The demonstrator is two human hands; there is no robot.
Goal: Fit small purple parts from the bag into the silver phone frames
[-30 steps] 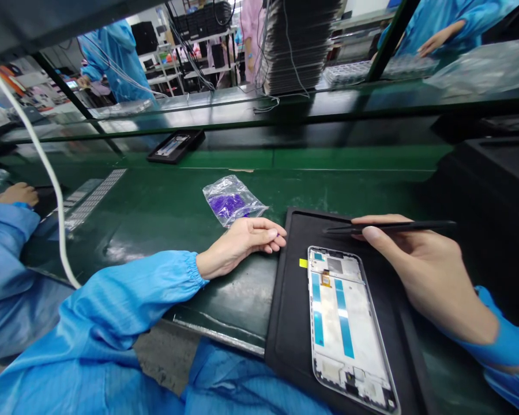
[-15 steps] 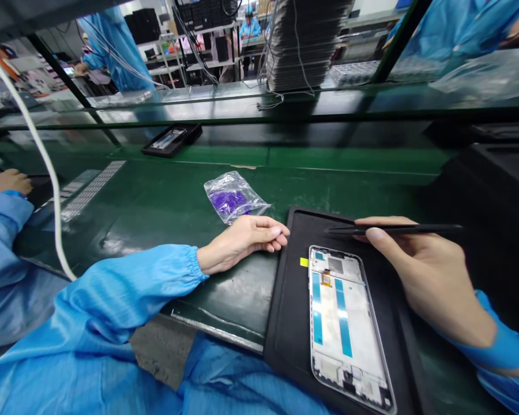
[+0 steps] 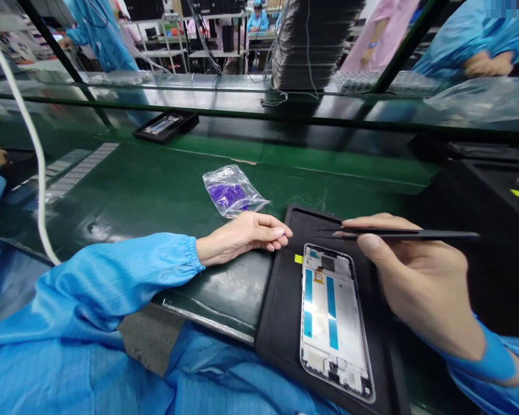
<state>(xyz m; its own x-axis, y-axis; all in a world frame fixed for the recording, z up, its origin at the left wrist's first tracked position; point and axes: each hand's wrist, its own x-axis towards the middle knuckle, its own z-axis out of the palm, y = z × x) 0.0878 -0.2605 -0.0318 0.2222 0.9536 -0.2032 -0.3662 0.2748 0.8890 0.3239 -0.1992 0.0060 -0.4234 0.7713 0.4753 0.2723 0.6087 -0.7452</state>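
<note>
My left hand is pinched closed at the fingertips, with a tiny purple piece just showing between them. It hovers by the left rim of a black tray. In my right hand is a pair of black tweezers, held level, tips pointing left toward my left fingers but apart from them. Below the tips, a silver phone frame with blue strips lies in the tray, and a yellow tab sticks out at its upper left. Behind my left hand lies a clear plastic bag of purple pieces.
Farther back on the green bench sits another black tray with a phone part. Perforated strips lie at left, near a hanging white cable. Black trays stand at right. Co-workers are beside and beyond the bench.
My view has shifted slightly, so the tray and phone frame appear farther left. My right hand with the tweezers is a little closer to my left hand, which keeps its pinch.
</note>
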